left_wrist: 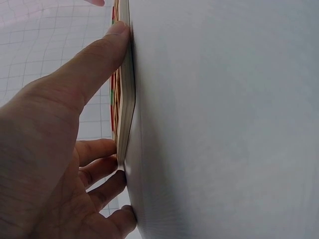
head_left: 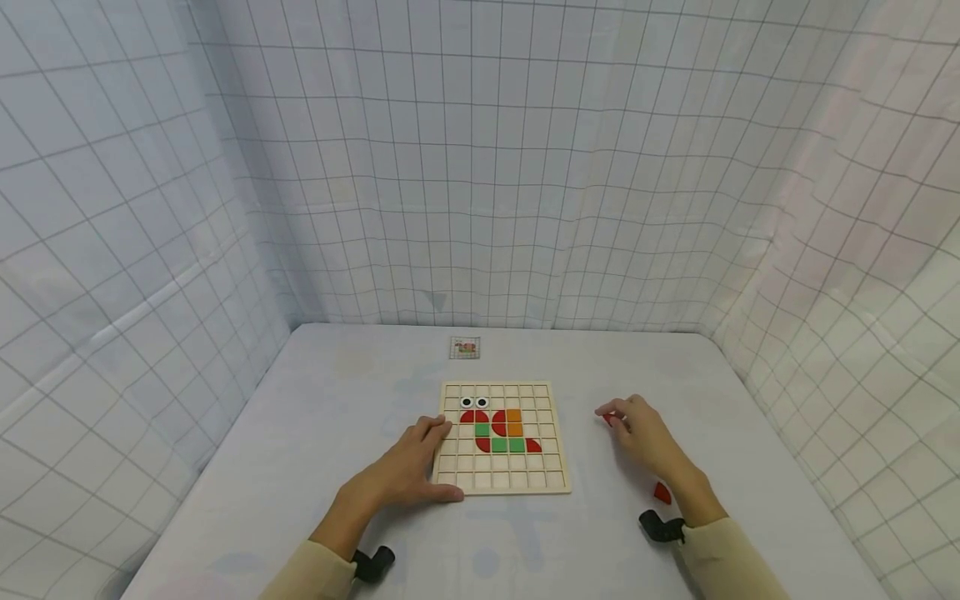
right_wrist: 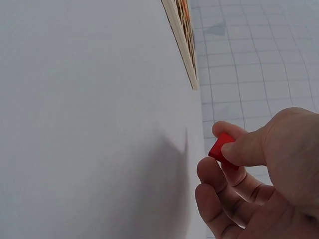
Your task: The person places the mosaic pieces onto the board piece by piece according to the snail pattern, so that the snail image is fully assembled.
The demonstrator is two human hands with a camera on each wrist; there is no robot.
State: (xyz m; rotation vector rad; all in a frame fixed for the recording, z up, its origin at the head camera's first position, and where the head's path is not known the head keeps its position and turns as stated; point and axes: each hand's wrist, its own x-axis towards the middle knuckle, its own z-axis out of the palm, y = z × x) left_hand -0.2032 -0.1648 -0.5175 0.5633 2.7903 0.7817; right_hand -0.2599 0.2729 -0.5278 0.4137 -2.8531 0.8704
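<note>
My left hand [head_left: 408,467] rests at the near left corner of a square wooden grid board [head_left: 553,479], its thumb along the near edge and its fingertips against the left edge. In the left wrist view the thumb [left_wrist: 99,57] lies straight on the board's side. On the board are red curved pieces [head_left: 499,423], green squares [head_left: 498,446], orange squares [head_left: 514,422] and two eye discs [head_left: 467,402]. To the right of the board, above the table, my right hand [head_left: 645,437] pinches a small red piece [right_wrist: 218,148] between thumb and fingers.
A loose red quarter-round piece [head_left: 662,492] lies on the table under the right forearm. Behind the board is a small picture card [head_left: 465,348] with a coloured pattern. White checked curtains [head_left: 480,167] surround the white table [head_left: 360,367] at the back and sides.
</note>
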